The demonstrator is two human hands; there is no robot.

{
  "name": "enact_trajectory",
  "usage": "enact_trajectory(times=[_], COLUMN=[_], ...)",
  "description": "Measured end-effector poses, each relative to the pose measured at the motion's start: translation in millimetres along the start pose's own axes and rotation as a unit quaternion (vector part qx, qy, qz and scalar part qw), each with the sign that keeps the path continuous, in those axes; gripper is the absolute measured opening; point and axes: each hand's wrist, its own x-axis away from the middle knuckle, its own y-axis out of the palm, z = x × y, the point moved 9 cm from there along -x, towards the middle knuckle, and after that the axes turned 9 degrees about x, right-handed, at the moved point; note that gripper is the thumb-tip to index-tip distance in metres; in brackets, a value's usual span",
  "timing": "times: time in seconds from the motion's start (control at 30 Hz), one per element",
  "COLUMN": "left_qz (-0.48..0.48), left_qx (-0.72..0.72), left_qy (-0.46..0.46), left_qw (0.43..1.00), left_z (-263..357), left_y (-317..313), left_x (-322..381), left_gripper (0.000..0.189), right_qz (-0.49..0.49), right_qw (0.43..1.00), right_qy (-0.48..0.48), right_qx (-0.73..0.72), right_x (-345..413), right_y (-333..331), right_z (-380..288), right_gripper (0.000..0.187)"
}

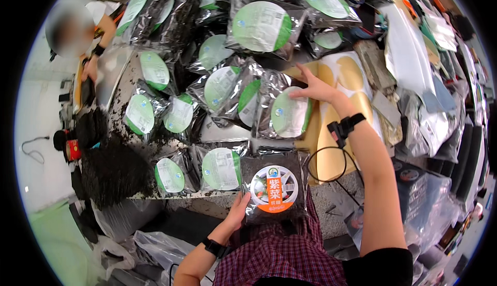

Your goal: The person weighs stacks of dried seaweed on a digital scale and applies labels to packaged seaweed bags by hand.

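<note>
My left hand [238, 210] grips the left edge of a clear plastic bag of dried seaweed [276, 214]. This bag faces up in front of my lap, bearing a round food-picture label [274, 191] with an orange band and writing. Farther up, my right hand [316, 86] has its fingers spread, with fingertips at the upper edge of another seaweed bag [268, 99] with an oval green-and-white label [289, 117]. Whether they press on that bag I cannot tell. Two similar bags [222, 169] [169, 175] lie left of the held one.
Several more labelled bags [262, 26] are heaped at the back. Loose dark seaweed [116, 169] is piled at left. Sheets of gold oval stickers [339, 80] lie right. At upper left is another person's hand [90, 70]. A black cable [330, 148] hangs from my right wrist device.
</note>
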Motion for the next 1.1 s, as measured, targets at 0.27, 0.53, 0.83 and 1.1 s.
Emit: enact_trajectory(times=[0.27, 0.53, 0.83, 1.1], left_qz=[0.087, 0.010, -0.074, -0.062], left_qx=[-0.326, -0.075, -0.028, -0.023], left_qy=[0.381, 0.275, 0.133, 0.111], left_qw=[0.861, 0.959, 0.988, 0.992], left_z=[68, 66, 85, 67], left_y=[14, 58, 20, 30], left_x=[53, 59, 20, 8], left_gripper=[0.088, 0.098, 0.085, 0.085], right_qz=[0.062, -0.024, 0.421, 0.037], right_qw=[0.973, 0.985, 0.822, 0.993], right_qy=[0.083, -0.081, 0.295, 0.111], right_qx=[0.204, 0.154, 0.247, -0.022], right_x=[138, 246, 300, 143], right_y=[-30, 132, -76, 16], right_z=[-111, -197, 106, 83], right_gripper=[0.062, 0.069, 0.050, 0.044])
